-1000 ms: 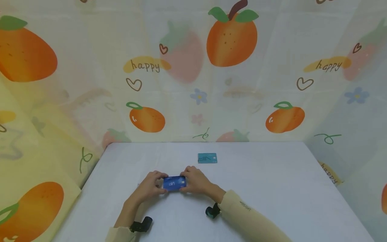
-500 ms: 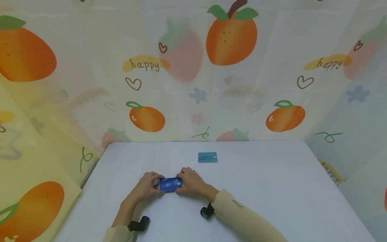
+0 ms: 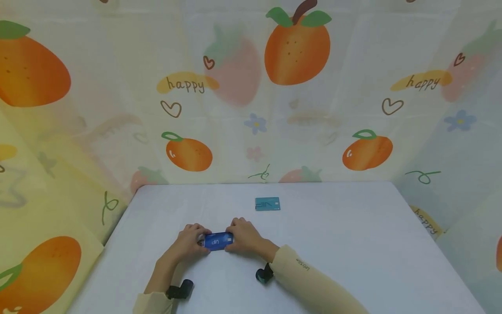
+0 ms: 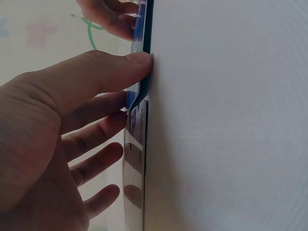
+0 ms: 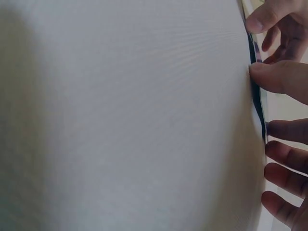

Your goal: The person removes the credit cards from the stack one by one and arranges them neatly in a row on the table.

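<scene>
In the head view a blue card [image 3: 216, 241] marked VIP lies low over the white table between the two hands. My left hand [image 3: 190, 242] pinches its left end between thumb and fingers across the long edges. Its right end is gripped the same way by my right hand [image 3: 246, 238]. From the left wrist, a pale printed flat piece [image 4: 134, 178] shows under the left fingers, meeting the blue card's end; its kind is unclear. The card [image 4: 138, 36] bends a little there. From the right wrist, only the card's dark edge [image 5: 256, 96] shows beside the thumb.
A teal VIP card [image 3: 267, 203] lies flat on the white table [image 3: 333, 244], beyond the hands. A fruit-print cloth [image 3: 235, 144] hangs behind the table and along its sides. Black wrist cameras [image 3: 181, 289] sit close above the tabletop.
Both hands and the blue card have shifted slightly left in the head view, the right hand more than the left. The teal card has stayed on the table.
</scene>
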The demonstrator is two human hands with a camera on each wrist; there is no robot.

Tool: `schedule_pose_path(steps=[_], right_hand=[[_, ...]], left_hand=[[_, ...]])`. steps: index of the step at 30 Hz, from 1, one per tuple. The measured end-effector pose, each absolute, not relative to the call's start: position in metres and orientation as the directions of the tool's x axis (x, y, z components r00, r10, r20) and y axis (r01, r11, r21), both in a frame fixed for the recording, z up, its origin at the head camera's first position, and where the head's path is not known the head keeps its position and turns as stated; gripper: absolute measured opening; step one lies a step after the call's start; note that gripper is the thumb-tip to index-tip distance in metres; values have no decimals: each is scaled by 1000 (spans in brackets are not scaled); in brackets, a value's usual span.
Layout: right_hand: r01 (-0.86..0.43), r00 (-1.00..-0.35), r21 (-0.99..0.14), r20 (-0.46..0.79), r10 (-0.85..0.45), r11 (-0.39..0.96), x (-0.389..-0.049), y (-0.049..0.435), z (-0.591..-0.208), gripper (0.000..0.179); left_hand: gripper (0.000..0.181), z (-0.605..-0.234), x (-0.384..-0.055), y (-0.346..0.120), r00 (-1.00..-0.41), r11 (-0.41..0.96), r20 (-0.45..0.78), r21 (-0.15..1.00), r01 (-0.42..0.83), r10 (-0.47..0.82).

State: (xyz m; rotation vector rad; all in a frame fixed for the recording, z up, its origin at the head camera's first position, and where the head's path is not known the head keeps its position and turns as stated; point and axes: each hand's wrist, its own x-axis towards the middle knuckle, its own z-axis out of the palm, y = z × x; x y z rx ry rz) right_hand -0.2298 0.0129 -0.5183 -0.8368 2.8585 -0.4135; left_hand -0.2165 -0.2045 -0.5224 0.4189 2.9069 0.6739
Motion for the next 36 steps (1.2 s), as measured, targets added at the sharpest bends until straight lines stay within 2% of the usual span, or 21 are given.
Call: schedule_pose_path(steps=[28,36], right_hand=[[-557,-814,-259,-18,-580,789,-230,12,-519,53],[-541,-818,-282,-42,-573,792,-228,12,-518,50]], left_hand=[[44,-516,-211,-204,-951,863,-67,443,243,302],[43,-519,-211,-204,-956,865,-61,444,233,288]])
